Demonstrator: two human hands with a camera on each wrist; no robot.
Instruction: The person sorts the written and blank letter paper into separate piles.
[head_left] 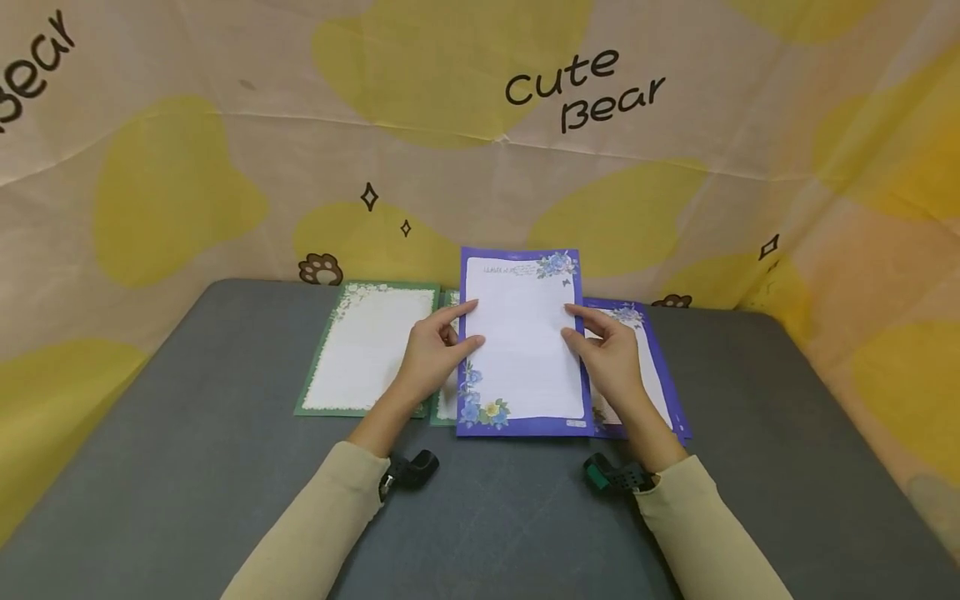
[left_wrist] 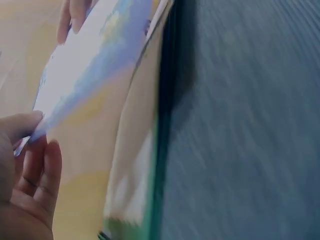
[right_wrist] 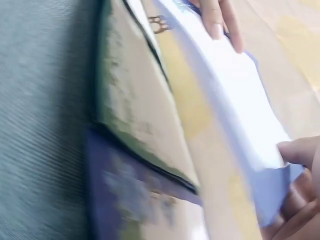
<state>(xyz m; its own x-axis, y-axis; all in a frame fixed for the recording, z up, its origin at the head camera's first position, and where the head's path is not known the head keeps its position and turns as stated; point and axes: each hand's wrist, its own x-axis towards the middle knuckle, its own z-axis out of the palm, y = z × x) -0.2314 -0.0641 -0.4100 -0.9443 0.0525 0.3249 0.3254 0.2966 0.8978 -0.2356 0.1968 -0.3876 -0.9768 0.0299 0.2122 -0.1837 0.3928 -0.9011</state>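
Note:
A purple-bordered sheet of letter paper [head_left: 525, 358] with blue flowers in two corners is held up over the table, its white face toward me. My left hand [head_left: 431, 354] pinches its left edge between thumb and fingers. On the opposite edge, my right hand [head_left: 611, 354] pinches it the same way. In the left wrist view, the left thumb [left_wrist: 22, 125] lies on the white face, with the fingers behind the sheet. The right wrist view shows the right thumb [right_wrist: 300, 150] on the paper near its purple border.
Green-bordered paper [head_left: 367, 350] lies on the grey table [head_left: 480, 517] at the left, with another green-edged sheet [head_left: 446, 408] partly hidden beside it. More purple-bordered paper [head_left: 652, 367] lies behind the right hand. A patterned cloth [head_left: 450, 167] hangs behind the table.

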